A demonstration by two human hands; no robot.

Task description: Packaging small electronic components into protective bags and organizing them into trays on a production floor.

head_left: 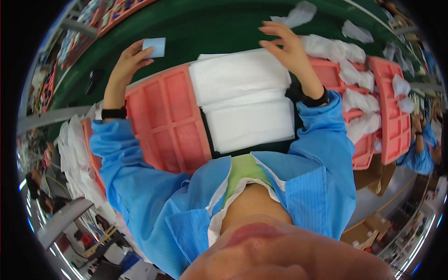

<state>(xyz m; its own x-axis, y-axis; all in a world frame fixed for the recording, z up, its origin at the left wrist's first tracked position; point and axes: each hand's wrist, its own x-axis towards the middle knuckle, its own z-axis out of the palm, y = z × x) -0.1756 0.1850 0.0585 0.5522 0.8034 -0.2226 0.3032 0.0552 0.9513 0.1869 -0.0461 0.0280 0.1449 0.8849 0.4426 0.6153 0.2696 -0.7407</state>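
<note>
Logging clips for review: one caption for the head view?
Left hand holds a pale blue card; right hand hovers open over stacked white sheets beside a pink tray.

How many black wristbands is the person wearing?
2: one black wristband on the left wrist below the left hand holding a pale blue card; another on the right wrist, below the right hand.

Sheets (pixel 242 100) right of tray (pixel 168 121)

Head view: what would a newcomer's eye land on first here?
Probably the stack of white sheets at centre, flanked by pink compartment trays on a green table. The left hand holds a small pale blue card at upper left. The right hand hovers open-fingered above the stack's far edge, with crumpled white bags on the trays to its right.
</note>
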